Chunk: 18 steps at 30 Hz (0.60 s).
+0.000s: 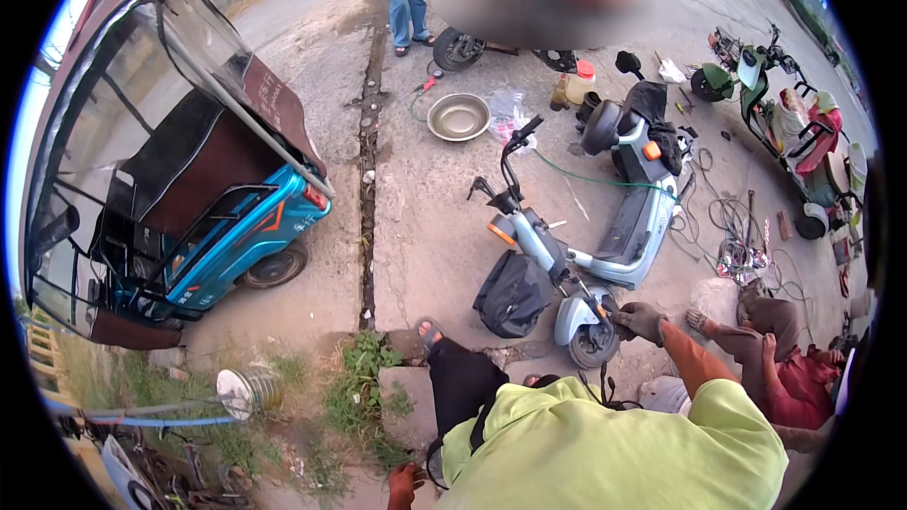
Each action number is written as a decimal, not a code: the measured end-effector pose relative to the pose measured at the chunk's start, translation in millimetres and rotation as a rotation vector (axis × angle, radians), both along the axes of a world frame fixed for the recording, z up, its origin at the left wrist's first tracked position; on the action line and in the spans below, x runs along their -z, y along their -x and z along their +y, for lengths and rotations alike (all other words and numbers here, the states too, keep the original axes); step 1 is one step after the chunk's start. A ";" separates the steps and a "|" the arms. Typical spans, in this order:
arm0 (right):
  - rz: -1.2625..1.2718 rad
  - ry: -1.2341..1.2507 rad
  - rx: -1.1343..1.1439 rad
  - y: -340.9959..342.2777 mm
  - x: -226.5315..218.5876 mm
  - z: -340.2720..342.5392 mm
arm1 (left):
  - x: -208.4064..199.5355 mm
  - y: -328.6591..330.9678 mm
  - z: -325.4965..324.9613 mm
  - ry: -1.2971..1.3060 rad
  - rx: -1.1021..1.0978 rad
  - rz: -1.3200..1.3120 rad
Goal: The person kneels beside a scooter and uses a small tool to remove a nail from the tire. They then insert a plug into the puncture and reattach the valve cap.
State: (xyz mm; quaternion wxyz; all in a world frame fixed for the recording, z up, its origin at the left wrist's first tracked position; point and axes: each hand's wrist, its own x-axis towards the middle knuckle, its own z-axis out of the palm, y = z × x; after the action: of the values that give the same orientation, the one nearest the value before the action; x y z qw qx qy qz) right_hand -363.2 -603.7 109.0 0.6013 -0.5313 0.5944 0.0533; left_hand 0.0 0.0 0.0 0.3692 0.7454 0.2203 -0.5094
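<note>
- The light-blue electric scooter (625, 270) lies ahead, slightly right; judged heavy and rigid, with smooth panels likely slippery.
- Firmest hold: probably the frame beside the footboard (635, 225); the black front bag (513, 294) looks soft and unsuitable.
- The handlebar (513, 162) offers leverage but presumably swivels; the front wheel (593, 345) may turn, and the plastic fender may crack.
- Right hand (642, 322), apparently gloved, is at the front wheel; cannot tell whether its fingers clamp it.
- Left hand (405, 482) is well apart, near the lower edge; finger closure cannot be told.
- Room: concrete extends leftward to the drain channel (367, 217), short of the blue three-wheeler (241, 236).
- Limits: seated person (798, 382) rightward; metal basin (459, 117) beyond the handlebar; green hose (588, 177) crossing the scooter.
</note>
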 end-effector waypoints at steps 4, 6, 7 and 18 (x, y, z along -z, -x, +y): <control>-0.085 -0.094 0.069 -150.6 30.6 -27.6 | 58.6 -120.5 8.6 -0.043 0.019 0.149; -0.156 -0.118 0.102 -228.9 41.6 -43.0 | 78.0 -210.2 -25.3 -0.181 0.046 0.146; -0.147 -0.053 0.108 -263.9 48.9 -51.1 | 78.8 -282.7 -38.2 0.135 0.869 -0.157; 0.049 -0.089 0.026 -498.0 -5.0 -197.1 | -45.4 -561.0 -658.2 0.432 0.849 -0.320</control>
State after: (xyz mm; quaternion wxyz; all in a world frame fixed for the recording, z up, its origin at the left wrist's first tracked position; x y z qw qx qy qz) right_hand 134.8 -800.9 114.0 0.6102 -0.4946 0.6130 0.0849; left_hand 561.0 -658.2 45.4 0.3043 0.7447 -0.2725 -0.5278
